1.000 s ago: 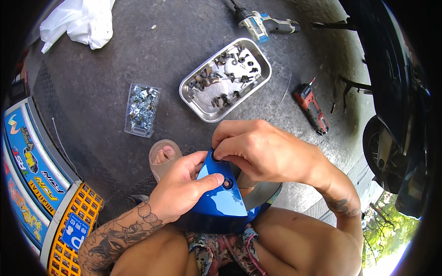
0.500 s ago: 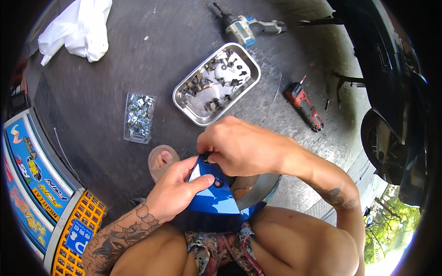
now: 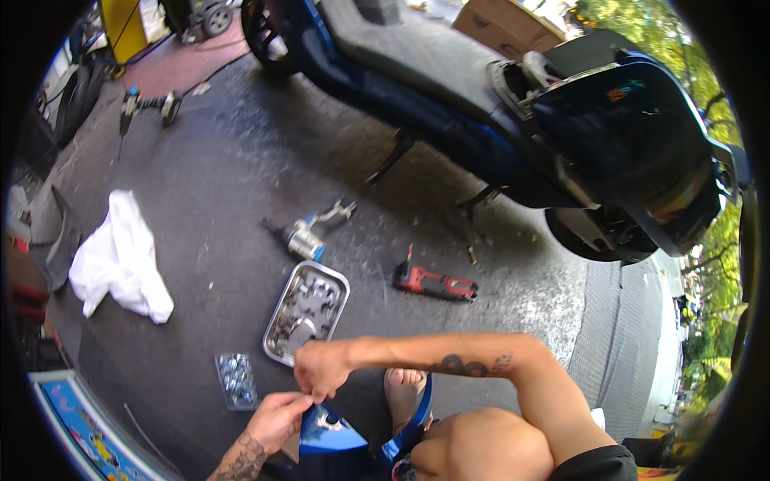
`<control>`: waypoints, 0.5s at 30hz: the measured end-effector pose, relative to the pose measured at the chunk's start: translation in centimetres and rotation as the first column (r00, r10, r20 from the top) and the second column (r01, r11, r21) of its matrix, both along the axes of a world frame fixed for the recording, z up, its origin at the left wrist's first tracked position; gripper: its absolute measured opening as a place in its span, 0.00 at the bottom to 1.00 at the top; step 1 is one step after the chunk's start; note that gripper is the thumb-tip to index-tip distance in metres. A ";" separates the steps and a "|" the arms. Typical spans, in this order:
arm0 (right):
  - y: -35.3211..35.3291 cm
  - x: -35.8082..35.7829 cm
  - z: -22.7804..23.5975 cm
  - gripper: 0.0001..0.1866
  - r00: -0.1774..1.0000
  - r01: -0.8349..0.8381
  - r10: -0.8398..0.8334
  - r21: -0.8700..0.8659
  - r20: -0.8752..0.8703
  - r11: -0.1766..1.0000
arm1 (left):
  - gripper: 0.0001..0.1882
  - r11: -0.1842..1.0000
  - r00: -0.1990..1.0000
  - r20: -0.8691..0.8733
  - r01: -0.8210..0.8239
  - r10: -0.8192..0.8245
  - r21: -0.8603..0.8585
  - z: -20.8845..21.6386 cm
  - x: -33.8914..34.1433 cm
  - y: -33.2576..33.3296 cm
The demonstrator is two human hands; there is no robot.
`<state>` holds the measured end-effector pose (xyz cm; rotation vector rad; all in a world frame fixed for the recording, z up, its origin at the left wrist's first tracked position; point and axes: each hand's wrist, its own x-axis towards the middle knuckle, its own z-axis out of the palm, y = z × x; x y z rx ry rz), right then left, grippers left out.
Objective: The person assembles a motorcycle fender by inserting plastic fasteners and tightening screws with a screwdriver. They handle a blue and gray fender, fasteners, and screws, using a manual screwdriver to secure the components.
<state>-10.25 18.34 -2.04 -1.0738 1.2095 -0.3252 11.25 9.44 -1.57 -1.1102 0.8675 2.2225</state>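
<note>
A glossy blue plastic panel point(image 3: 330, 434), apparently a scooter body panel, sits low in front of me, partly cut off by the lower edge. My left hand point(image 3: 277, 418) grips its left edge, thumb on top. At its upper corner, my right hand point(image 3: 322, 370) is closed in a pinch from above. Whatever lies between those fingertips is hidden. Just beyond my right hand stands a metal tray point(image 3: 273, 337) of loose bolts and small hardware. Left of the tray lies a clear plastic box point(image 3: 236, 381) full of shiny metal clips.
A blue-and-grey power tool point(image 3: 306, 237) lies behind the tray, with a red-and-black power tool point(image 3: 437, 284) to its right. A dark scooter point(image 3: 449, 104) stands across the back. White cloth or plastic point(image 3: 124, 260) lies left; another power tool point(image 3: 148, 104) is farther back.
The view has swung up, so most of the scooter now shows and my hands appear lower. Both hands stay at the blue panel, the right one still pinching at its upper corner.
</note>
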 end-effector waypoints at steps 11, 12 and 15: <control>6.6 1.2 0.2 0.06 0.801 0.488 -0.523 0.187 0.291 0.852 | 0.19 0.889 0.994 -0.110 -0.040 -0.011 -0.456 0.7 0.6 3.2; 6.1 0.4 -0.2 0.05 0.802 0.496 -0.517 0.150 0.299 0.855 | 0.17 0.882 0.990 -0.138 -0.065 0.000 -0.468 0.6 0.7 3.2; 2.9 -2.2 -3.7 0.08 0.879 0.119 -0.362 -0.591 -0.311 0.798 | 0.14 0.905 0.985 -0.173 -0.083 0.011 -0.418 0.8 0.9 3.0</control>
